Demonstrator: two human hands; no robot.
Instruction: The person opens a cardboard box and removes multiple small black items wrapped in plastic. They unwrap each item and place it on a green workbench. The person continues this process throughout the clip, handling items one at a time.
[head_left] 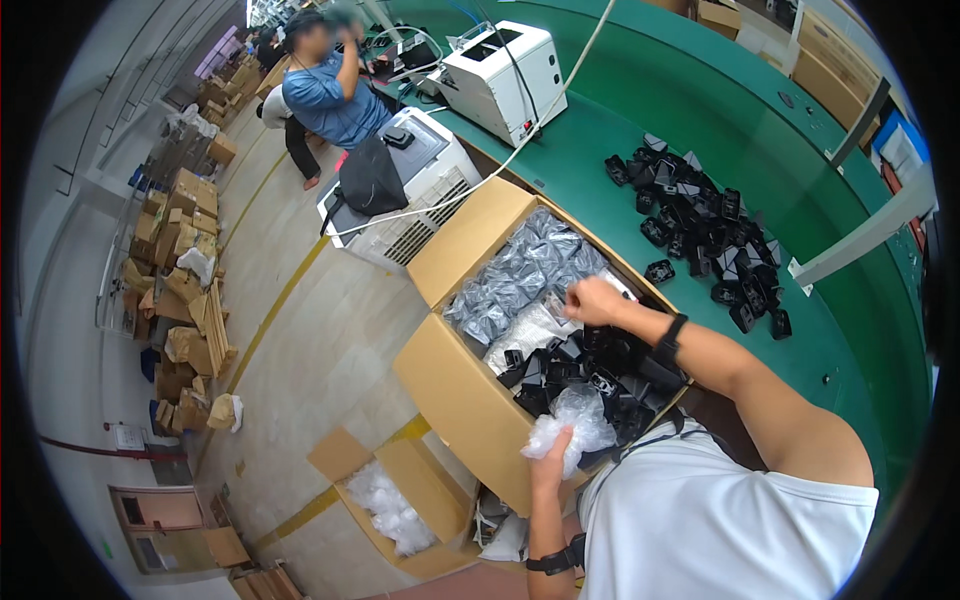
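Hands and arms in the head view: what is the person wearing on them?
Both hands are bare, with no gloves. The right hand has a black band on its wrist. The left hand has a black strap around the forearm. Short white shirt sleeves leave both forearms uncovered.

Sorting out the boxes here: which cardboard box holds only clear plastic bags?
The small open box on the floor, lower left of the large box. It holds only clear bags; the large box under both hands also holds grey bagged and loose black parts.
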